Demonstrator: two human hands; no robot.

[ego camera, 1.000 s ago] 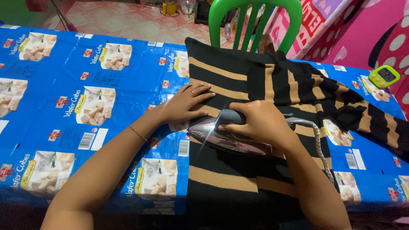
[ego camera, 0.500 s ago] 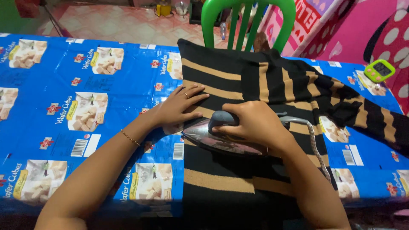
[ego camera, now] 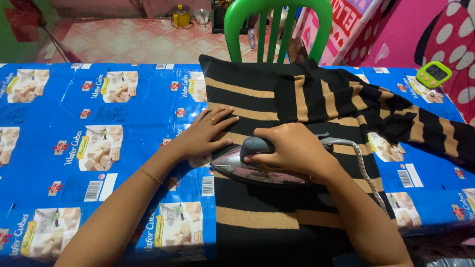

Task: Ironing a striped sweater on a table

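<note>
Right hand (ego camera: 292,148) wrapped around the grey handle of the electric iron (ego camera: 257,165), grip closed tight on it, soleplate flat on the black-and-tan striped sweater (ego camera: 247,94) near that garment's left edge. Left hand (ego camera: 203,131) spread palm-down, grip wide and holding nothing, fingers on the sweater's edge and heel of the palm on the blue printed plastic covering the worktop (ego camera: 74,109). Compared with a second ago, hardly any shift of iron against fabric: same tan stripe under the nose, same spot beside the flattened left hand, so the pressing appears to be dwelling on this patch rather than travelling. Main difference from the earlier frames: camera tilted, whole scene slid lower and leftward in view, more of the tiled floor and the green plastic chair (ego camera: 277,24) showing behind the worktop. Braided cord (ego camera: 368,173) trailing from the rear of the iron, past the right wrist, toward the near edge. Folded sleeve (ego camera: 420,126) lying across the right side of the worktop, small green digital timer (ego camera: 433,74) beyond it near the far right corner, well apart from both hands. Thin bracelet (ego camera: 148,174) on the left wrist.
</note>
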